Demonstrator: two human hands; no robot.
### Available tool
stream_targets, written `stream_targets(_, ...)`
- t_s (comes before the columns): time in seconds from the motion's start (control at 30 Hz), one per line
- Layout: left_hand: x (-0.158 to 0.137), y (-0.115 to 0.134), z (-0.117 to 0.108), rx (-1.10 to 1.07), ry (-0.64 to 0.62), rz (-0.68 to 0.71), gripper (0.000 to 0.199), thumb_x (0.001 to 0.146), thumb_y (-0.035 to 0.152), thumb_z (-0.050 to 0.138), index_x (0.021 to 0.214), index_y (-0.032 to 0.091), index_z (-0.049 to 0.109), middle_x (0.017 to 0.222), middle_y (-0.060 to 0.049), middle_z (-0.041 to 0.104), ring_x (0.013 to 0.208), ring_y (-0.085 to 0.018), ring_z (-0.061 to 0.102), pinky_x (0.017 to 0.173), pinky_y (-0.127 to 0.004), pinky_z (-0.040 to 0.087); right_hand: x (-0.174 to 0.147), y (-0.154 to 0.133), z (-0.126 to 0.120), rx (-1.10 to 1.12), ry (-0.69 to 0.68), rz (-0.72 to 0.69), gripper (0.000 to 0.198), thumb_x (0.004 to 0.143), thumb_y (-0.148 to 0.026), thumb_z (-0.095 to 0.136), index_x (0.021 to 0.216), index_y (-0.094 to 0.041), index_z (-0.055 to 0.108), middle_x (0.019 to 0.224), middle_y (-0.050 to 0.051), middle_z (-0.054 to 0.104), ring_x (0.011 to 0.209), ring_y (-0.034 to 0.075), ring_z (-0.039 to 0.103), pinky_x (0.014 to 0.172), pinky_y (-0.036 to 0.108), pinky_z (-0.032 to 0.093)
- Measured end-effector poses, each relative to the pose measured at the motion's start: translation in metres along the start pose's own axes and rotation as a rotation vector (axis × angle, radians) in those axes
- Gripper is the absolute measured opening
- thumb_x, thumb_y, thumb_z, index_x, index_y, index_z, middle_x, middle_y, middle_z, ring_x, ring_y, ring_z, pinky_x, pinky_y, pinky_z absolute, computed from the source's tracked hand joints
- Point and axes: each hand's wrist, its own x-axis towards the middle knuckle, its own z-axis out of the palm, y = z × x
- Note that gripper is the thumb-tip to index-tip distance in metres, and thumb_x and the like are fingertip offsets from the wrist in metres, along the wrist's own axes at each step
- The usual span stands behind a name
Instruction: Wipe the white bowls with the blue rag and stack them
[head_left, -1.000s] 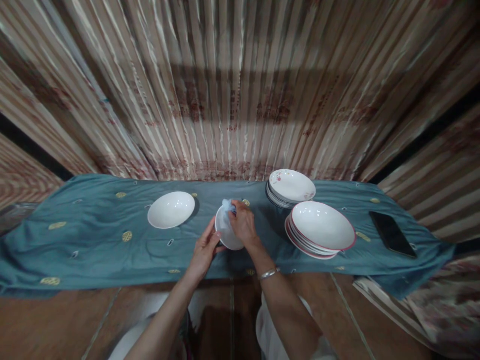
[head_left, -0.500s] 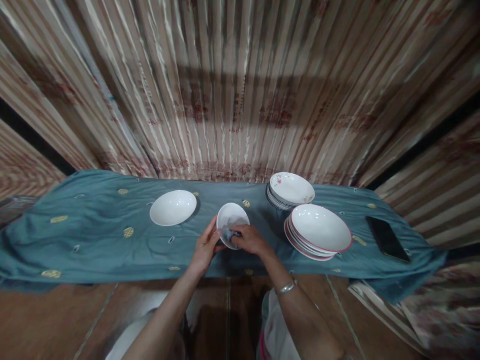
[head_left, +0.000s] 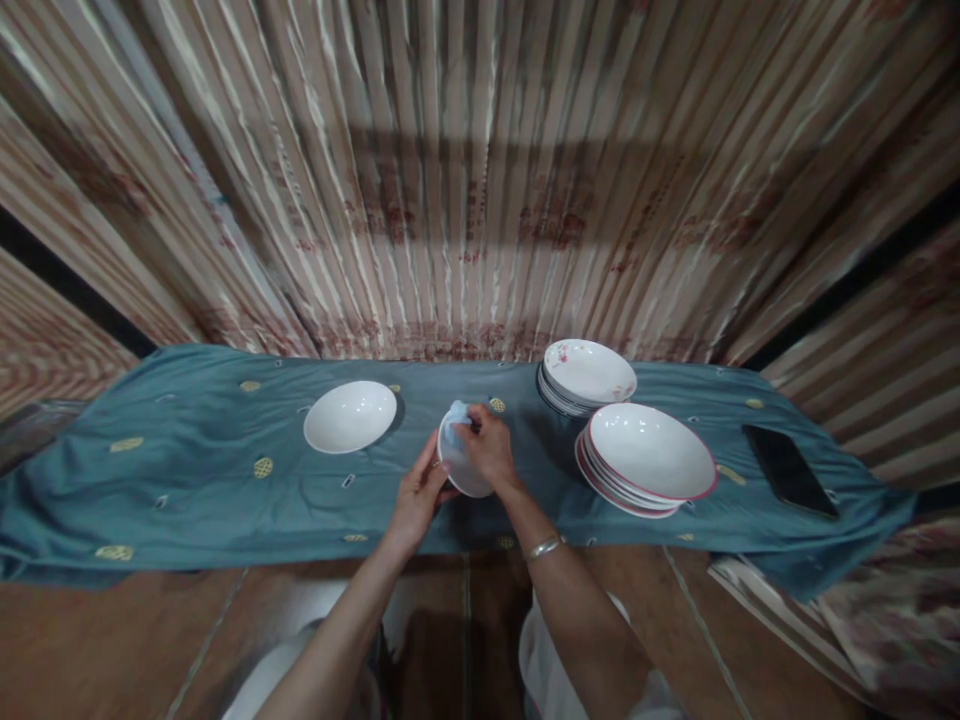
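My left hand (head_left: 421, 490) grips a small white bowl (head_left: 466, 477) by its left side, holding it tilted above the cloth-covered table. In my right hand (head_left: 489, 447) is a bunched light-blue cloth (head_left: 454, 415), pressed against the bowl's far rim. The right fingers are closed round the cloth and hide part of the bowl's inside. A larger white bowl (head_left: 350, 416) sits by itself to the left of my hands.
To the right stand a stack of red-rimmed white bowls (head_left: 651, 452) and, behind it, a stack of floral-patterned bowls (head_left: 589, 370). A black phone (head_left: 789, 470) lies near the right end of the teal tablecloth (head_left: 202, 450). Pleated curtains (head_left: 450, 200) hang behind the table.
My right hand has moved the cloth from the lower inside of the small bowl up to its far rim. The bowl now appears more tilted. The other dishes stay put.
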Motion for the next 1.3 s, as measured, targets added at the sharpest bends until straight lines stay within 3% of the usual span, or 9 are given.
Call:
stream_targets(0.2, -0.002, 0.0, -0.001, 0.033, -0.026, 0.003, 0.087, 0.067, 0.048, 0.079, 0.144, 0.026, 0.046, 0.132, -0.011, 0.063, 0.108, -0.029, 0.065, 0.081, -0.037, 0.059, -0.005, 0.006, -0.016, -0.506, -0.017, -0.1, 0.026, 0.087, -0.013, 0.049, 0.11, -0.016, 0.061, 0.109, 0.016, 0.069, 0.105, 0.027, 0.063, 0.094, 0.038, 0.047)
stream_targets(0.5, 0.003, -0.003, -0.001, -0.016, 0.009, -0.009, 0.086, 0.064, 0.048, 0.08, 0.142, 0.027, 0.049, 0.127, -0.009, 0.065, 0.107, -0.028, 0.064, 0.082, -0.038, 0.059, -0.025, 0.013, -0.032, -0.677, -0.236, -0.174, 0.027, 0.084, -0.01, 0.051, 0.104, -0.015, 0.069, 0.104, 0.015, 0.071, 0.102, 0.025, 0.064, 0.096, 0.037, 0.045)
stream_targets(0.6, 0.003, -0.001, -0.001, -0.006, 0.022, -0.009, 0.087, 0.062, 0.049, 0.081, 0.14, 0.027, 0.051, 0.126, -0.009, 0.066, 0.104, -0.026, 0.065, 0.08, -0.036, 0.059, -0.032, 0.011, -0.035, -0.558, -0.383, -0.161, 0.026, 0.083, -0.014, 0.053, 0.1, -0.02, 0.071, 0.1, 0.008, 0.074, 0.097, 0.023, 0.066, 0.088, 0.033, 0.048)
stream_targets(0.73, 0.002, 0.002, -0.001, -0.007, 0.027, -0.014, 0.087, 0.062, 0.048, 0.082, 0.14, 0.026, 0.051, 0.124, -0.009, 0.067, 0.102, -0.025, 0.066, 0.078, -0.035, 0.059, -0.033, 0.015, -0.034, -0.087, -0.529, -0.142, 0.019, 0.08, -0.017, 0.054, 0.082, -0.021, 0.073, 0.081, 0.001, 0.072, 0.077, 0.019, 0.066, 0.072, 0.028, 0.049)
stream_targets(0.8, 0.003, 0.003, -0.001, -0.013, 0.034, -0.022, 0.087, 0.063, 0.048, 0.081, 0.141, 0.026, 0.05, 0.121, -0.009, 0.069, 0.102, -0.025, 0.067, 0.078, -0.035, 0.059, -0.029, 0.017, -0.031, 0.156, -0.466, -0.058, 0.017, 0.08, -0.021, 0.054, 0.079, -0.019, 0.071, 0.073, -0.001, 0.069, 0.069, 0.017, 0.064, 0.066, 0.026, 0.049)
stream_targets(0.87, 0.003, 0.004, -0.001, -0.016, 0.04, -0.024, 0.087, 0.063, 0.047, 0.082, 0.141, 0.026, 0.05, 0.121, -0.009, 0.069, 0.104, -0.026, 0.066, 0.078, -0.035, 0.059, -0.025, 0.017, -0.029, 0.288, -0.276, -0.002, 0.02, 0.08, -0.023, 0.054, 0.088, -0.019, 0.072, 0.079, 0.0, 0.071, 0.074, 0.017, 0.065, 0.07, 0.027, 0.052)
stream_targets(1.0, 0.003, 0.003, -0.001, 0.008, 0.0, -0.016, 0.084, 0.065, 0.047, 0.081, 0.141, 0.028, 0.051, 0.132, -0.009, 0.064, 0.111, -0.028, 0.064, 0.078, -0.034, 0.059, -0.022, 0.005, -0.025, 0.169, 0.043, -0.154, 0.042, 0.083, -0.022, 0.052, 0.124, -0.02, 0.062, 0.12, 0.007, 0.067, 0.111, 0.021, 0.062, 0.1, 0.035, 0.047)
stream_targets(1.17, 0.003, -0.001, -0.001, 0.053, 0.018, -0.024, 0.086, 0.061, 0.048, 0.082, 0.139, 0.028, 0.052, 0.137, -0.009, 0.06, 0.114, -0.03, 0.062, 0.08, -0.036, 0.058, -0.027, -0.013, -0.015, -0.172, -0.084, -0.488, 0.047, 0.09, -0.014, 0.04, 0.135, -0.019, 0.056, 0.149, 0.01, 0.045, 0.133, 0.021, 0.046, 0.113, 0.038, 0.037)
stream_targets(1.3, 0.001, -0.001, -0.002, 0.082, -0.016, -0.006, 0.088, 0.062, 0.05, 0.08, 0.142, 0.028, 0.049, 0.137, -0.008, 0.06, 0.116, -0.03, 0.061, 0.082, -0.037, 0.058, -0.017, -0.014, -0.012, -0.315, -0.118, -0.513, 0.046, 0.091, -0.01, 0.038, 0.133, -0.017, 0.056, 0.138, 0.012, 0.056, 0.126, 0.023, 0.051, 0.111, 0.042, 0.038)
